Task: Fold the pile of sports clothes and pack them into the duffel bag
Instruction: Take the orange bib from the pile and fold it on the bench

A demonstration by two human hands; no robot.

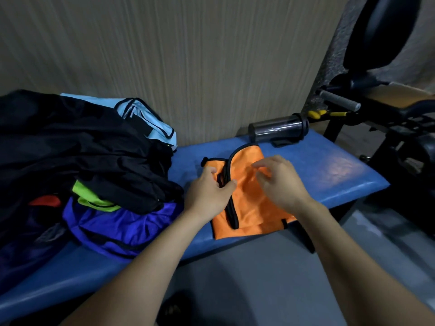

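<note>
Now the left hand (208, 189) pinches the black trim of the orange vest (247, 203); the right hand (280, 182) hovers over it, fingers loosely spread, holding nothing. Best fold toward three o'clock, smoothing flat, with the pile (82, 156) lying at nine o'clock.

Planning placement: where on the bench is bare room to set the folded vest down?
Bare blue bench lies right of the orange vest, up to the bench end, in front of the clear bottle. A narrower strip runs between the vest and the clothes pile. The left side is crowded by the pile. Left hand pinches the vest's trim.
</note>
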